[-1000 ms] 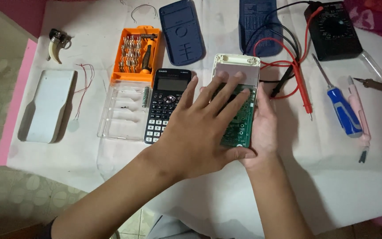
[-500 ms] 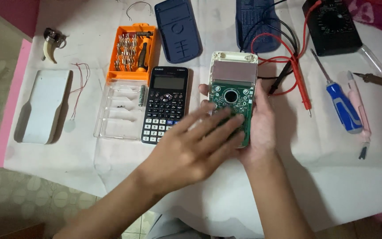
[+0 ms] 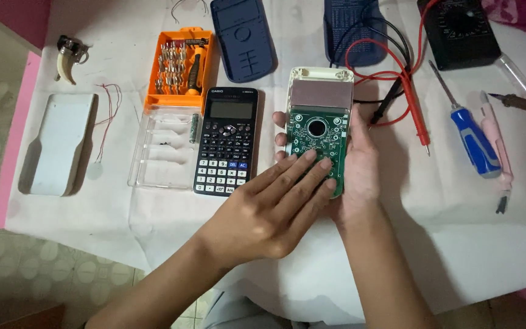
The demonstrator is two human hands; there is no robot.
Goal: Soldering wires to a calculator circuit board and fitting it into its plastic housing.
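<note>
Opened calculator [image 3: 319, 131]: centre frame, green board exposed, long axis vertical, display end uppermost.
Right hand [image 3: 360, 164]: grip cradling it from beneath.
Left hand [image 3: 269, 213]: open, fingertips [image 3: 324, 163] laid on board.
Orange bit case [image 3: 181, 67]: upper left.

- The one camera sits on my head and looks almost straight down onto the white-covered table [image 3: 470, 244].
- It is close: my forearms enter from the bottom edge, and my left hand [image 3: 269, 210] and right hand [image 3: 354, 164] fill the lower middle of the frame.
- The far side of the table lies along the top edge, where the black meter [image 3: 458, 30] and two blue covers are cut off.
- Patterned floor [image 3: 7, 274] shows at lower left, a pink strip along the left.
- No second view exists, so nothing is shared.
</note>
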